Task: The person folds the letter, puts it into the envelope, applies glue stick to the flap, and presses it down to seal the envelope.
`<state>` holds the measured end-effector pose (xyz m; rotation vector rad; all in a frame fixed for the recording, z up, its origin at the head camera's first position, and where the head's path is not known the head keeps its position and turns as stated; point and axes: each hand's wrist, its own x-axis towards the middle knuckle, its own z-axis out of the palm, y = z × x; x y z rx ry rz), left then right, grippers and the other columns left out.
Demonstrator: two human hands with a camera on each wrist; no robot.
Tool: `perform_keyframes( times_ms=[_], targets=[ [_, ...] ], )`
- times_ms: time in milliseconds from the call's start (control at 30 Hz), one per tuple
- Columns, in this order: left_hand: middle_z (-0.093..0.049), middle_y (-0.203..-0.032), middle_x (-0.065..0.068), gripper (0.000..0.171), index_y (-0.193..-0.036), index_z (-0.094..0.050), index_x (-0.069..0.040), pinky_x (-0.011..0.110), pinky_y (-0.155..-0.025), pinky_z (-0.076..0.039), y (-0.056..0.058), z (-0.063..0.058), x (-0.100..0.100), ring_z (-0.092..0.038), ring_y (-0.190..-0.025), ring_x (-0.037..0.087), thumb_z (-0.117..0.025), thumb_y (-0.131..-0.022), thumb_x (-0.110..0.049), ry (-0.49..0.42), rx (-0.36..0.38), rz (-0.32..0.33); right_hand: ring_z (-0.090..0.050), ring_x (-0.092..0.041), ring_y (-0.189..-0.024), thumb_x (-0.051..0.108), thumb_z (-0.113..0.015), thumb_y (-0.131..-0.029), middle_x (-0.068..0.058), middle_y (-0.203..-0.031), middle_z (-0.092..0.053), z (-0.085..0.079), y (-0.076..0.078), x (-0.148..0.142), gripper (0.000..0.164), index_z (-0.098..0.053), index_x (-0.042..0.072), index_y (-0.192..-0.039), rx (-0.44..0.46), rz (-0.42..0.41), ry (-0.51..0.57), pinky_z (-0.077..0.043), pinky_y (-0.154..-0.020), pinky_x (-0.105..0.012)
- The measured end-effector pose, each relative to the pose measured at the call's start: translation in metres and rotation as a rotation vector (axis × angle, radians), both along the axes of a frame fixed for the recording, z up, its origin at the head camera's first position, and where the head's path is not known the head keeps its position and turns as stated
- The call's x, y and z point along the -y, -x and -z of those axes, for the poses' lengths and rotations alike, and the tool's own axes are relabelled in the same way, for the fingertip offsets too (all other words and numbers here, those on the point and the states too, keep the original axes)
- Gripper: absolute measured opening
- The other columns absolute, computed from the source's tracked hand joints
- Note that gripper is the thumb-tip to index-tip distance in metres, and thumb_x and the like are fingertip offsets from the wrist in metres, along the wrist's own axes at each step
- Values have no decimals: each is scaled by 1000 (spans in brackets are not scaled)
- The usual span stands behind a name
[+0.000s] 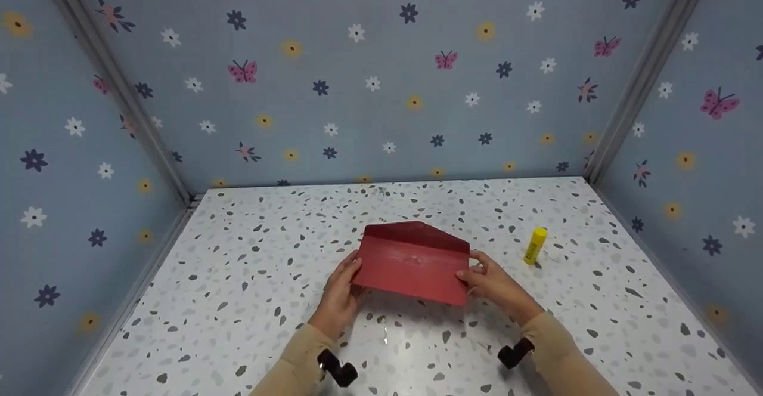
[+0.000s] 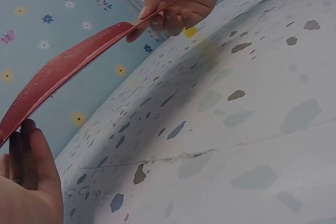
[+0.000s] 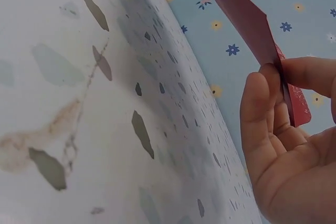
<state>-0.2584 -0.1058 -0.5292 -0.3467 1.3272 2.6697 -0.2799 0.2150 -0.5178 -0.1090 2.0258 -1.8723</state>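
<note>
A red envelope [image 1: 411, 268] is held up off the table between both hands, its darker pointed flap raised along the far edge. My left hand [image 1: 338, 294] grips the left end, thumb on top and fingers beneath. At the right end my right hand [image 1: 495, 282] pinches the envelope between thumb and fingers. The right wrist view shows that hand [image 3: 294, 145] with fingertips on both faces of the red paper [image 3: 247, 19]. In the left wrist view the envelope [image 2: 63, 74] appears nearly edge-on, bowed slightly.
A yellow glue stick [image 1: 535, 246] is on the table, right of the right hand. The speckled white tabletop [image 1: 250, 300] meets flower-patterned blue panels [image 1: 381, 86] at the back and both sides. Black wrist cameras [image 1: 337, 368] are strapped to both wrists.
</note>
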Motion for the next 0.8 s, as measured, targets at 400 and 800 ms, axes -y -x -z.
perform_keyframes(
  times_ms=[400,800],
  targets=[
    [-63,-112,4,57,-153,-35,-8,22,-72,-49,-4,1,13,-59,-89,11,-55,-103,-26,139,-6,180,-64,-20,-92,24,-55,-105,-11,-111,-63,-5,1,-12,56,-31,5,-152,-21,-76,37,-54,-74,-34],
    [-56,-119,11,67,-158,-27,-16,30,-74,-55,-6,-1,19,-58,-88,17,-54,-97,-15,157,-25,276,-62,-22,-94,20,-52,-105,-11,-116,-62,-5,6,-16,45,-44,0,-144,-14,-26,49,-54,-78,-35]
  ],
)
